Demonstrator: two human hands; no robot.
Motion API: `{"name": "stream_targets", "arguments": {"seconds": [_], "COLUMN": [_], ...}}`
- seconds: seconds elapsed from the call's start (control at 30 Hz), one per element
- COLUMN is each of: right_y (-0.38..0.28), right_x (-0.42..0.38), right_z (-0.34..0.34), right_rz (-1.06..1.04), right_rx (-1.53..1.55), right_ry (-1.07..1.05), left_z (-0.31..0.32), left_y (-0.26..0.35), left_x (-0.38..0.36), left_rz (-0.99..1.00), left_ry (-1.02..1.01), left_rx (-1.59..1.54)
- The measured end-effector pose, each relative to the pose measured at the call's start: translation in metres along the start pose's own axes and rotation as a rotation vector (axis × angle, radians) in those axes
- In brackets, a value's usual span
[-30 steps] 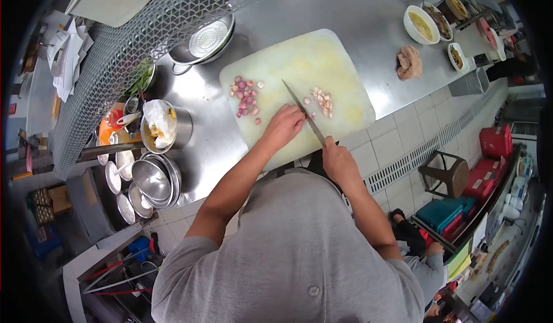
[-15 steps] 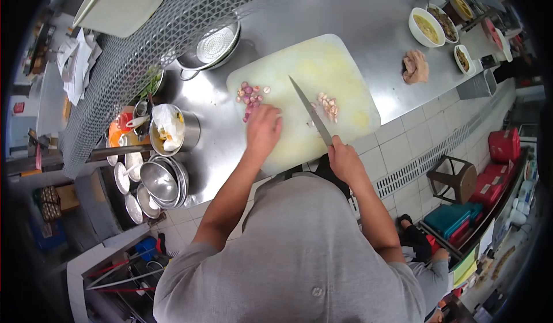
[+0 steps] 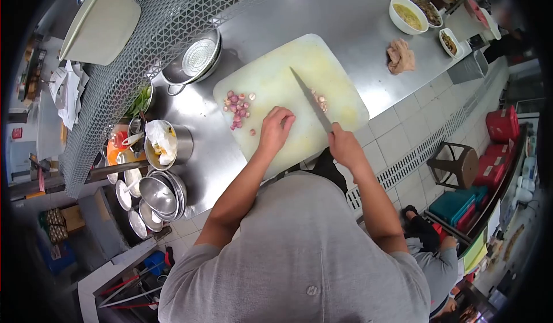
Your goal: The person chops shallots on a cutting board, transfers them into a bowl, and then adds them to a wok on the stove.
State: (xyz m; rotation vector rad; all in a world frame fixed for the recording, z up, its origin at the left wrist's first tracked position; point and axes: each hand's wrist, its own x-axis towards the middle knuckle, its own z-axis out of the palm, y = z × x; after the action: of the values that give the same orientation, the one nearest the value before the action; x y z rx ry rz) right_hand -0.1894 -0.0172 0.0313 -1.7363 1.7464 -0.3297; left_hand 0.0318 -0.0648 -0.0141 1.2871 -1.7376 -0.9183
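Note:
My right hand (image 3: 344, 144) is closed on the handle of a large knife (image 3: 311, 99), whose blade points up and left over the white cutting board (image 3: 288, 58). Near the middle of the board is my left hand (image 3: 275, 130), its fingers curled together; whatever they may hold is too small to make out. Several purple shallots (image 3: 236, 105) lie at the board's left side, with one small shallot (image 3: 252, 132) apart from them. Pale cut pieces (image 3: 320, 99) sit just right of the blade, partly hidden by it.
Steel bowls (image 3: 162, 195) and a steel pot (image 3: 183, 144) stand on the left. Strainers (image 3: 199, 58) are behind the board. A crumpled cloth (image 3: 400, 56) and a bowl of yellow food (image 3: 408, 16) sit at the right. A co-worker (image 3: 429, 265) is at the lower right.
My left hand has moved right, away from the shallots, and its fingers have closed together. The knife remains in my right hand, its blade now nearer the cut pieces. The camera view has shifted.

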Motion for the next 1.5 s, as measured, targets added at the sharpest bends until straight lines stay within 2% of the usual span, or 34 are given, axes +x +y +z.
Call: {"name": "stream_targets", "arguments": {"seconds": [0.07,0.2,0.27,0.33,0.37,0.4,0.5,0.77,1.13,1.5], "right_y": [-0.012,-0.031,-0.031,-0.035,-0.039,-0.044,-0.061,-0.060,-0.062,-0.061], "right_x": [-0.007,-0.014,-0.016,-0.012,-0.010,-0.006,-0.012,-0.006,0.000,-0.005], "right_z": [0.006,0.014,0.025,0.027,0.026,0.022,0.012,0.028,0.026,0.039], "right_rz": [-0.012,0.013,-0.032,-0.074,-0.037,-0.003,-0.025,0.019,0.061,0.073], "right_rx": [-0.028,-0.116,-0.140,-0.169,-0.170,-0.172,-0.193,-0.210,-0.186,-0.119], "right_ry": [-0.022,-0.076,-0.063,-0.035,-0.092,-0.147,-0.123,-0.117,-0.178,-0.094], "left_z": [0.004,-0.007,-0.012,-0.012,-0.012,-0.013,-0.020,-0.021,-0.020,-0.021], "left_y": [-0.013,-0.001,-0.011,-0.012,-0.012,-0.011,-0.011,-0.011,-0.014,-0.015], "left_x": [-0.002,0.002,0.003,0.007,0.008,0.011,0.006,0.009,0.011,0.006], "left_rz": [0.054,0.041,0.262,0.273,0.279,0.283,0.279,0.209,0.244,0.231], "left_ry": [0.129,0.130,-0.005,-0.029,-0.049,-0.048,-0.094,-0.128,-0.097,-0.098], "left_rx": [0.161,-0.026,0.157,0.152,0.150,0.148,0.174,0.105,0.087,0.089]}}
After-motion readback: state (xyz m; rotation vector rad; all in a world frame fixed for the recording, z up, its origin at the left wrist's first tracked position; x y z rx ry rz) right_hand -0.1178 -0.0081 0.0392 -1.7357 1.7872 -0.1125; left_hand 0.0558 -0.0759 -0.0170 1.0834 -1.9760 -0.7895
